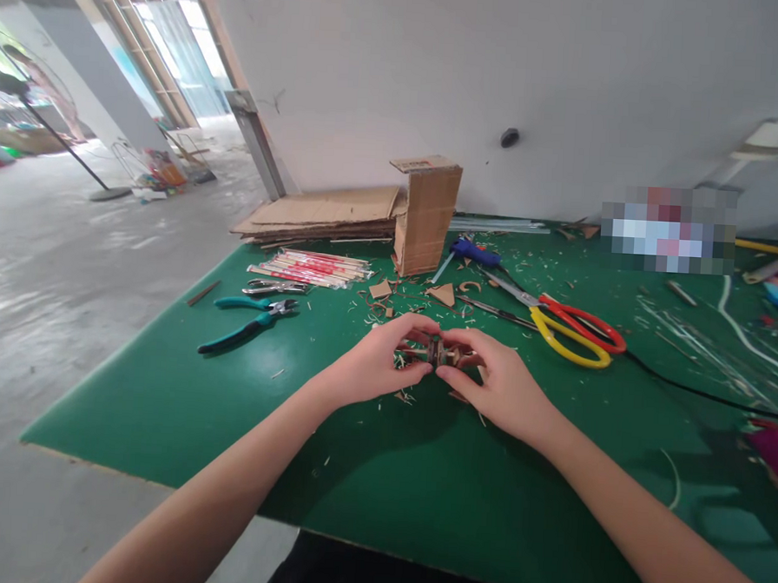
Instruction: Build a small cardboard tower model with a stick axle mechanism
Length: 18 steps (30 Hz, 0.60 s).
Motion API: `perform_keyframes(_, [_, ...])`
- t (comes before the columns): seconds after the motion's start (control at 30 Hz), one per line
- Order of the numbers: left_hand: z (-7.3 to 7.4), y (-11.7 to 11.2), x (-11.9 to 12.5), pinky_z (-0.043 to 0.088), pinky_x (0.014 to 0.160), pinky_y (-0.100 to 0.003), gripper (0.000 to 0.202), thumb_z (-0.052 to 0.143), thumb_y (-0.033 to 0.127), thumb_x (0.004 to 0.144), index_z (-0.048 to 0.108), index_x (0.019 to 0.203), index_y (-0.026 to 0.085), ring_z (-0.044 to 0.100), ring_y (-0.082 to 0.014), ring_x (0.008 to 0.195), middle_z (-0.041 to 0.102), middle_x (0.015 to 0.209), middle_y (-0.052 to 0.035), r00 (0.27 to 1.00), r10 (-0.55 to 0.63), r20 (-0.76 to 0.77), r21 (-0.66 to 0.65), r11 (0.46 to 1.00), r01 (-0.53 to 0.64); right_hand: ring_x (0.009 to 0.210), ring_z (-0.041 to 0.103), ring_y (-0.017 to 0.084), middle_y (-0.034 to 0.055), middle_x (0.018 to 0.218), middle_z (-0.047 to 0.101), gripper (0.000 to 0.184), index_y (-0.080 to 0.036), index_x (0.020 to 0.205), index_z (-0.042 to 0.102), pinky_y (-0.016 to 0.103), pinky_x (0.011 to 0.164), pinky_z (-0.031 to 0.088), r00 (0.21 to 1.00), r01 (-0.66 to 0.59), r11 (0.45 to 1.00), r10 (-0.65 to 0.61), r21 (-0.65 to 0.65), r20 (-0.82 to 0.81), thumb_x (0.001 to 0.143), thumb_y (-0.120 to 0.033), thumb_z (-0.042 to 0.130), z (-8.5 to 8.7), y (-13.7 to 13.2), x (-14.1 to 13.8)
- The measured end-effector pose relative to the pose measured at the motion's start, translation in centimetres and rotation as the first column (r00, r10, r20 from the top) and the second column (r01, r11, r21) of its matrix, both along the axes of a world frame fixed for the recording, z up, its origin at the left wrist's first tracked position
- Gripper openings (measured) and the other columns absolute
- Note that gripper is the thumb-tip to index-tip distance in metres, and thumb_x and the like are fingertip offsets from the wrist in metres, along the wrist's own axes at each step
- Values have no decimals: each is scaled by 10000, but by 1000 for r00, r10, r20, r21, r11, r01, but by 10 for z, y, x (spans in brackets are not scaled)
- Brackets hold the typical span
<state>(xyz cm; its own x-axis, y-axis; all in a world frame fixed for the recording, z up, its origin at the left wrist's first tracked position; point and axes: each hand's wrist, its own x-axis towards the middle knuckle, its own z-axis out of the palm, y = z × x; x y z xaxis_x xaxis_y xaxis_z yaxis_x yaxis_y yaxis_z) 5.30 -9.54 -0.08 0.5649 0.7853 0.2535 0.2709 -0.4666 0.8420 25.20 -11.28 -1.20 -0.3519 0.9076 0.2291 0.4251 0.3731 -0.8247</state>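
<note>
Both my hands meet over the middle of the green table [161, 401]. My left hand [376, 365] and my right hand [495, 380] pinch a small brown cardboard-and-stick assembly [436, 353] between thumbs and fingers, one from each side. The piece is mostly hidden by my fingers; it looks like small round cardboard discs on a thin axle. Cardboard scraps [442, 294] and shavings lie just beyond my fingers.
Teal pliers [247, 323] and a bundle of wrapped chopsticks [312, 268] lie to the left. Yellow-and-red scissors [573, 329] lie right of centre, a black cable [697, 390] behind them. An upright cardboard box [427, 215] and flat cardboard sheets [321, 214] stand at the back.
</note>
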Motion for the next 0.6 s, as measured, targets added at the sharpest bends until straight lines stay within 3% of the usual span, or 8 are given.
perform_keyframes(0.1, [-4,1,0,476,939,-360,456,568,181,810,401,1234,191,562,-184,1092,530,1228,-100,1000,25,16,3,1000,-26,821,637,184,63,1051,627,306,-249,1105,557,372,737,572,1000,28,999,-28,21,9,810,-323,587,-1,1,0])
perform_keyframes(0.17, [-6,2,-1,467,941,-364,533,591,229,808,352,1283,196,533,-196,1128,507,1262,-109,996,89,-22,73,994,-87,818,639,184,63,1038,631,308,-241,1100,549,368,732,568,999,44,999,-44,2,-15,807,-326,594,-2,4,2])
perform_keyframes(0.27, [-7,4,-4,439,936,-415,540,606,375,797,406,1261,185,507,-242,1113,524,1198,-108,945,224,-240,278,948,-154,890,632,197,62,1025,635,288,-237,1068,548,358,755,557,994,69,997,-71,-26,-81,804,-337,603,-6,8,5])
perform_keyframes(0.37, [-7,6,-7,430,877,-446,420,590,497,773,568,1049,181,517,-274,1008,567,1027,-84,817,289,-499,417,907,-66,929,623,202,60,1021,633,281,-234,1047,546,362,780,548,986,107,993,-113,-54,-125,796,-345,612,-9,13,8])
perform_keyframes(0.47, [-9,8,-7,442,824,-406,281,575,435,801,599,917,180,532,-246,926,581,919,-59,773,243,-586,422,906,36,933,622,206,56,1005,631,294,-236,1044,542,378,802,538,980,133,987,-145,-89,-139,786,-352,621,-9,15,10])
perform_keyframes(0.6, [-7,9,-8,458,832,-375,218,557,329,828,578,985,179,548,-220,938,605,954,-55,826,241,-510,438,899,8,912,626,213,60,1012,629,294,-240,1038,541,388,771,544,974,151,983,-166,-106,-157,781,-358,621,-9,16,12])
